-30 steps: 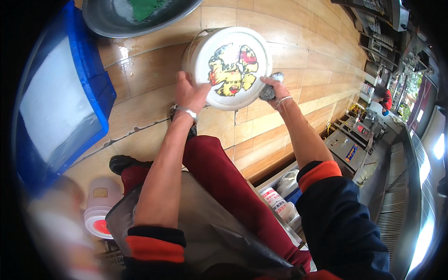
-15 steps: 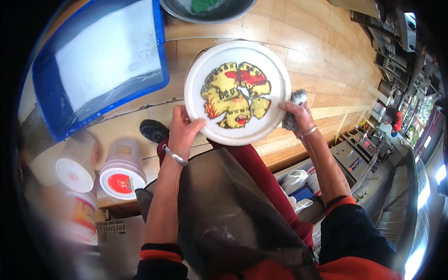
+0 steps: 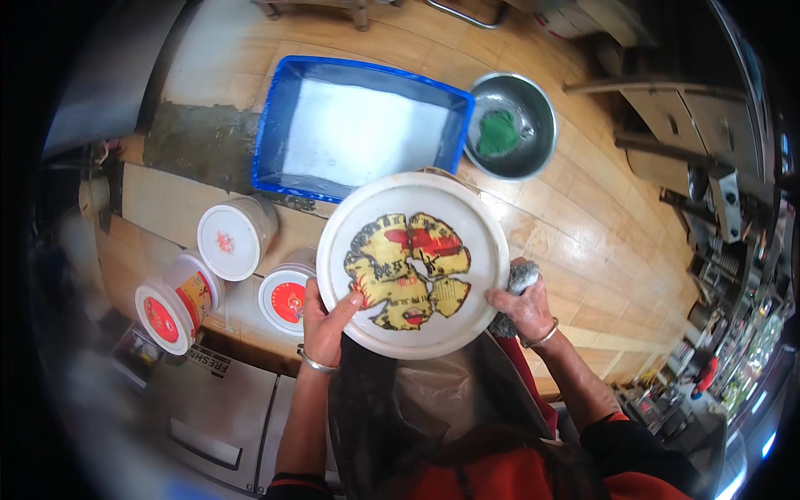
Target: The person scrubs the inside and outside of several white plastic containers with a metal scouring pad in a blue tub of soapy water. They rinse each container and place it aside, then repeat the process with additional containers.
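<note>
In front of me I hold a round white bucket lid point(image 3: 475, 250) by its rim, its top facing up. A torn, dark-edged yellow and red label point(image 3: 387, 258) clings to its middle. My left hand point(image 3: 327, 321) is closed on the left rim, thumb on top. My right hand point(image 3: 527, 310) pinches the right rim and also has a dark grey scouring pad point(image 3: 521, 275) with white foam on it in its grip. Whatever is under the lid is mostly hidden; a bit of something tan shows behind its far edge.
A blue rectangular tub point(image 3: 260, 150) of whitish, sudsy water stands beyond the lid. Right of it is a metal basin point(image 3: 542, 150) holding a green cloth point(image 3: 498, 132). Several lidded plastic buckets point(image 3: 229, 242) stand at left, near a low steel cabinet point(image 3: 212, 417).
My view has swung left, bringing the whole tub, basin and more buckets into sight. The lid appears lower in the view. Both hands keep their hold on its rim.
</note>
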A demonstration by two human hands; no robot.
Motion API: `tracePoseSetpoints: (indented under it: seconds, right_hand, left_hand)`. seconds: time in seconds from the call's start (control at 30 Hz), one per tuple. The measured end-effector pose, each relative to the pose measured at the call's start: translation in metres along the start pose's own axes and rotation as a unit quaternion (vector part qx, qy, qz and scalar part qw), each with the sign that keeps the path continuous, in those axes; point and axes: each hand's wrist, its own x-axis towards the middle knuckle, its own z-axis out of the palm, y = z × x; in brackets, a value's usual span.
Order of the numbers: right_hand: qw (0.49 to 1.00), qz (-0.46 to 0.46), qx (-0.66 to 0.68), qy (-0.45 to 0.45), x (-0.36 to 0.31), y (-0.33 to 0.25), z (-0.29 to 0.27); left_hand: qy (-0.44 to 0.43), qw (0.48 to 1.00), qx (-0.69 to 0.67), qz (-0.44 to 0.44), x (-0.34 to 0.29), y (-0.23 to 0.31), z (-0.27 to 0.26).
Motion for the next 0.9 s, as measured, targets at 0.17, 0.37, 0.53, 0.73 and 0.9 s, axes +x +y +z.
tracePoseSetpoints:
  seconds: [0.17,0.37,0.53,0.73,0.9]
  right_hand:
    - [0.999,-0.017,0.039,-0.010,0.065,-0.041,0.047]
    - [0.992,0.034,0.123,0.019,0.177,-0.032,0.106]
    - [0.983,0.117,0.131,0.044,0.294,0.000,0.139]
    - [0.986,0.136,0.094,0.030,0.369,0.062,0.155]
    - [0.979,0.139,0.152,0.001,0.394,0.110,0.162]
  left_hand:
    - [-0.004,0.998,-0.054,0.016,0.071,0.029,-0.030]
    - [-0.001,0.998,0.025,0.063,0.201,0.038,-0.059]
    - [0.010,0.994,0.106,0.026,0.312,0.012,-0.069]
    - [0.038,0.986,0.158,-0.046,0.379,-0.037,-0.087]
    - [0.021,0.990,0.135,-0.045,0.388,-0.057,-0.093]
